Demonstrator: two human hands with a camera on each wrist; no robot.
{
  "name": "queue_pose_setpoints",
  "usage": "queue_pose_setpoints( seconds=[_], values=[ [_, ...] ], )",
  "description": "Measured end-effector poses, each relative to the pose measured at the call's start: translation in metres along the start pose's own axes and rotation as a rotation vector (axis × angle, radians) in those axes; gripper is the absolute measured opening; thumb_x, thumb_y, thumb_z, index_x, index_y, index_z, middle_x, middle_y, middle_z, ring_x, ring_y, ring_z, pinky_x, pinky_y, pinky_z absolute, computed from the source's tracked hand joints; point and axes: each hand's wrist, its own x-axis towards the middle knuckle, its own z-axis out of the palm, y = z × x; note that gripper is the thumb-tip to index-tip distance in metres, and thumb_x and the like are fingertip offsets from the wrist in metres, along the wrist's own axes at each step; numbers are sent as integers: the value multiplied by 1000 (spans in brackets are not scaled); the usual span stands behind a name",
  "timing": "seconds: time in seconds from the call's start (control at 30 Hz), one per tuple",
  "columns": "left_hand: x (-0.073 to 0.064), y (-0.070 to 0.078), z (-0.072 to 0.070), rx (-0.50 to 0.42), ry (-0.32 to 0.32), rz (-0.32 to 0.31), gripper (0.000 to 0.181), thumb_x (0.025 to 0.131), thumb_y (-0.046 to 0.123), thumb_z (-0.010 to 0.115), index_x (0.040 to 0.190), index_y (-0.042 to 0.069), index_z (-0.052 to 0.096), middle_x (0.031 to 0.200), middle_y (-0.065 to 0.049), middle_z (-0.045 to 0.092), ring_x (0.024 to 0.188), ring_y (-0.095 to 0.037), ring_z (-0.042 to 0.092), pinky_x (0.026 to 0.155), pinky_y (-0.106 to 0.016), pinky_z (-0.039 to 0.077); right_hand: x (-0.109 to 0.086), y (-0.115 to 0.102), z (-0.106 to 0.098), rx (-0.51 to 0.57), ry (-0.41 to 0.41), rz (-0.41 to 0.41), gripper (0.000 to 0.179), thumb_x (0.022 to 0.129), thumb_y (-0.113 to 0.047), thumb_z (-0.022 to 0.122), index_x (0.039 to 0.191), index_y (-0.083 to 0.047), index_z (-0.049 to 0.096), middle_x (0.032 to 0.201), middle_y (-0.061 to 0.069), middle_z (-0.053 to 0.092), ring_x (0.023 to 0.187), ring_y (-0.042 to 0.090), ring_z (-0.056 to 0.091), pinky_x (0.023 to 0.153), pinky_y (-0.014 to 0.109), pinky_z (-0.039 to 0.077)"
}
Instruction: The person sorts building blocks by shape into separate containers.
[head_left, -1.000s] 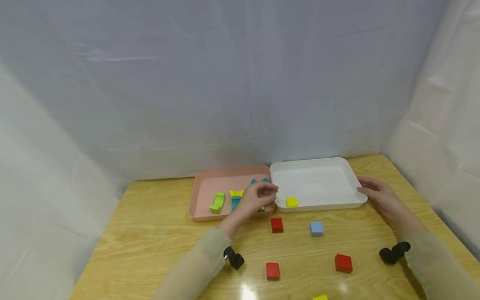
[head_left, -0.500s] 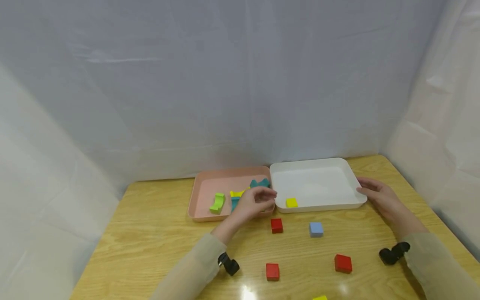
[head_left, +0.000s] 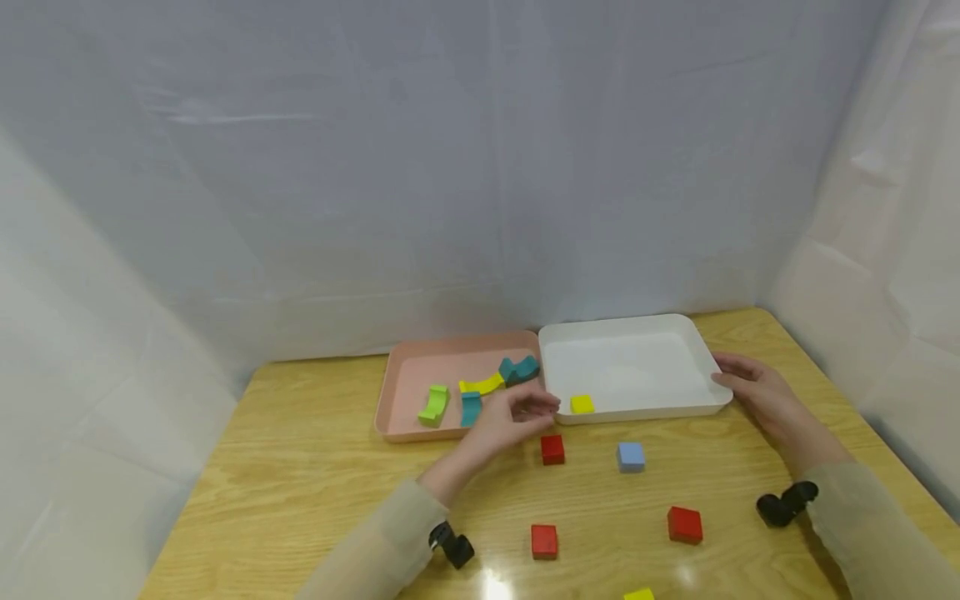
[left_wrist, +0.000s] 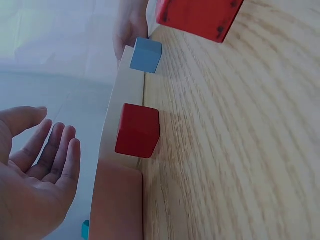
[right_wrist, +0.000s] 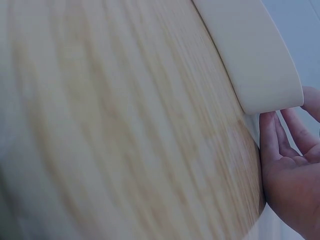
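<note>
My left hand (head_left: 510, 421) hovers over the front right corner of the pink tray (head_left: 397, 392), with relaxed fingers and nothing in its palm in the left wrist view. In the tray lie a lime-green curved block (head_left: 434, 406), a yellow curved block (head_left: 482, 384) and two teal blocks (head_left: 519, 369); the hand hides part of that corner. My right hand (head_left: 765, 400) holds the right end of the white tray (head_left: 630, 362), thumb over the rim and fingers against the outer wall (right_wrist: 272, 90). A yellow cube (head_left: 582, 404) sits in the white tray's front left corner.
On the wooden table (head_left: 285, 500) in front of the trays are a red cube (head_left: 552, 450), a light-blue cube (head_left: 631, 457), two more red cubes (head_left: 686, 525) and a yellow block (head_left: 639, 594) at the lower frame edge. A pale curtain (head_left: 450, 167) hangs behind.
My left hand has drawn slightly down towards the front, uncovering the teal and yellow curved blocks in the pink tray. The right hand has stayed at the white tray's end.
</note>
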Motion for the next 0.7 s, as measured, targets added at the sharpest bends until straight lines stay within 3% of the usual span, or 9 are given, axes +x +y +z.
queue_pose_setpoints(
  seconds=[0.2, 0.53, 0.7],
  values=[
    [-5, 0, 3, -2, -14, 0, 28, 102, 6, 71, 128, -2, 71, 127, -23, 73, 112, -27, 71, 92, -15, 57, 1, 1, 0, 12, -3, -5, 31, 106, -10, 66, 117, -38, 67, 109, -33, 67, 100, -15, 62, 85, 6, 53],
    [-12, -6, 8, -48, -32, -72, 28, 102, 6, 70, 130, 1, 71, 129, -20, 73, 114, -24, 71, 95, -20, 59, 1, 1, 1, 30, 0, 5, 30, 106, -9, 66, 124, -32, 67, 109, -31, 68, 100, -14, 63, 85, 6, 53],
    [-15, -10, 9, -70, -40, -53, 30, 102, 4, 68, 131, -2, 70, 132, -23, 71, 119, -33, 70, 98, -21, 59, 0, 0, 2, 43, -5, 6, 29, 106, -9, 65, 125, -31, 67, 110, -30, 68, 100, -13, 63, 86, 6, 53]
  ],
)
